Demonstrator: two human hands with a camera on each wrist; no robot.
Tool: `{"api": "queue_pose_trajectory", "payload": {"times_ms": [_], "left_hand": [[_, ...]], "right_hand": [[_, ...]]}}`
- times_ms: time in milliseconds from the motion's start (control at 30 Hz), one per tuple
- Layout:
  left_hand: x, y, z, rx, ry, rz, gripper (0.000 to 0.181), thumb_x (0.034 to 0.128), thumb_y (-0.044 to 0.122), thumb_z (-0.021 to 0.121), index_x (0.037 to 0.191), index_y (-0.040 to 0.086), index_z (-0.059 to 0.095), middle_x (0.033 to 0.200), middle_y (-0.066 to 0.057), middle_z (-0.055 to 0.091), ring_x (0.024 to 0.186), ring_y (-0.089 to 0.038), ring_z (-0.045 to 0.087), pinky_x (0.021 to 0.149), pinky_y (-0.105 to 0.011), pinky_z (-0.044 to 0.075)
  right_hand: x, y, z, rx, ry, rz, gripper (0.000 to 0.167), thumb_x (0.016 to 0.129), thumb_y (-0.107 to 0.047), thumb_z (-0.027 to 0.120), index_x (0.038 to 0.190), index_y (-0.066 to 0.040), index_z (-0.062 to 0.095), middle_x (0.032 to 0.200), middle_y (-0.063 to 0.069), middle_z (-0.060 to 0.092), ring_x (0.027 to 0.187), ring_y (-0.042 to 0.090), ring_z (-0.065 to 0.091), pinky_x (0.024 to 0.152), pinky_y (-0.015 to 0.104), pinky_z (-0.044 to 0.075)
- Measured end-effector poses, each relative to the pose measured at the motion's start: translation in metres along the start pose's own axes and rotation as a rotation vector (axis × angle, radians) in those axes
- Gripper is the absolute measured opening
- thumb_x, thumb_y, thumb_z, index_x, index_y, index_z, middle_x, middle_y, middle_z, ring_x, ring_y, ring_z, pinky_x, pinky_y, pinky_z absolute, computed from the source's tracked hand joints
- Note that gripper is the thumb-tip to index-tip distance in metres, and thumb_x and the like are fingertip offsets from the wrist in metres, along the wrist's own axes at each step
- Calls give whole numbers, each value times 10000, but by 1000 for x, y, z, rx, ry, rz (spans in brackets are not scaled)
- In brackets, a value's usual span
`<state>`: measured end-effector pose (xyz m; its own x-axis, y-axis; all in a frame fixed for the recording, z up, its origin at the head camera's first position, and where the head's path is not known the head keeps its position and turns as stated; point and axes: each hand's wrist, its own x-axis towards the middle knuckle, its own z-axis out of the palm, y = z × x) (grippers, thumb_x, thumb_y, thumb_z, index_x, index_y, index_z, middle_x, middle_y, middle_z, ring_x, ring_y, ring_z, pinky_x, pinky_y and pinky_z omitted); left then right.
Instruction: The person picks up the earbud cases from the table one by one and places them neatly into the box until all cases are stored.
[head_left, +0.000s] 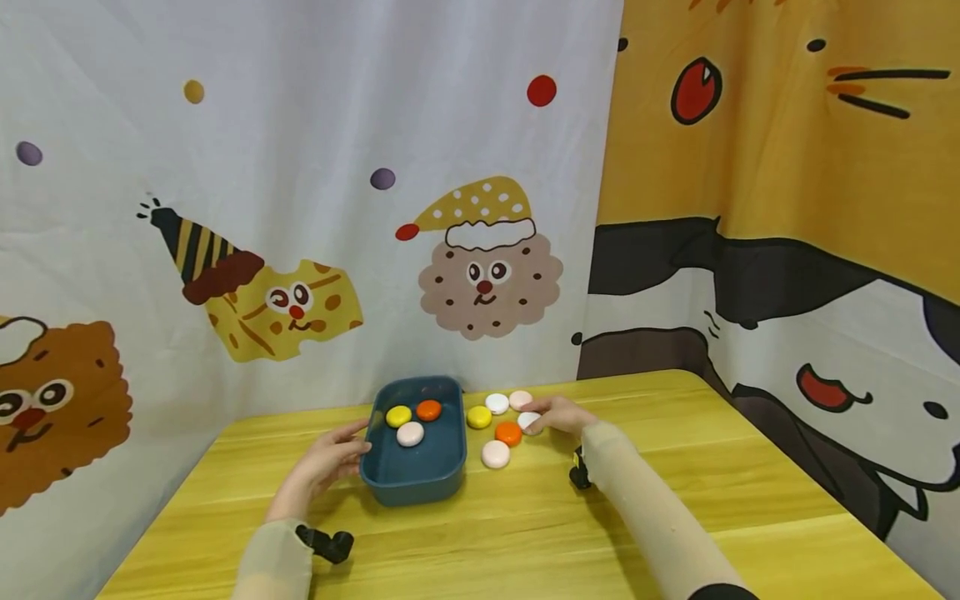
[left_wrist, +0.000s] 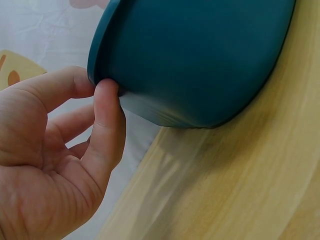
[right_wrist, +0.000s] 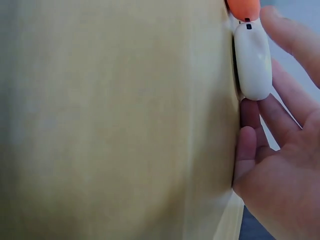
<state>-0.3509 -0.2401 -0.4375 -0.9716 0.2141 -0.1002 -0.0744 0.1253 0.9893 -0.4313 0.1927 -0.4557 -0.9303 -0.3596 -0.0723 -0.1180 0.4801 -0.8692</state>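
Left hand (head_left: 322, 462) on the teal box (head_left: 414, 493), right hand (head_left: 562, 415) round a white disc (head_left: 527, 422)

In the head view, your box stands on the wood-grain table (head_left: 525, 533), a yellow disc (head_left: 398, 417), orange disc (head_left: 429, 410) and pale pink disc (head_left: 410, 434) inside. Right of it lie a second yellow disc (head_left: 479, 417), second orange disc (head_left: 508, 432), second white disc (head_left: 497, 403), far pink disc (head_left: 521, 401) and near pink disc (head_left: 496, 454); your white disc is rightmost.

In the left wrist view, your thumb and forefinger pinch the box's smooth rim.

In the right wrist view, your fingers curl round the glossy, thick-edged white disc. Its edge bears a dark mark, too small to read; the second orange disc, just beside, shows another.
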Motion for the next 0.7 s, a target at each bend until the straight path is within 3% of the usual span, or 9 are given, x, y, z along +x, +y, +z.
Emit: {"api": "queue_pose_trajectory", "payload": {"times_ms": [433,700], "left_hand": [[-1,1,-3,5,1,7,631,952,72,589,1509,4,302,1034,-146,552,762,-173,578,653,-282,529],[-2,2,0,-4,-11,3,611,964,59,563,1511,4,296,1025,-152,582,776,-183,602,666,-282,538]], "right_hand": [[2,2,3,25,39,9,548,724,-13,802,1248,3,642,1268,156,602,1100,258,530,1034,472,344],[1,6,5,12,91,24,539,704,-7,813,1222,-5,665,1272,166,605,1158,286,526,1047,470,348]]}}
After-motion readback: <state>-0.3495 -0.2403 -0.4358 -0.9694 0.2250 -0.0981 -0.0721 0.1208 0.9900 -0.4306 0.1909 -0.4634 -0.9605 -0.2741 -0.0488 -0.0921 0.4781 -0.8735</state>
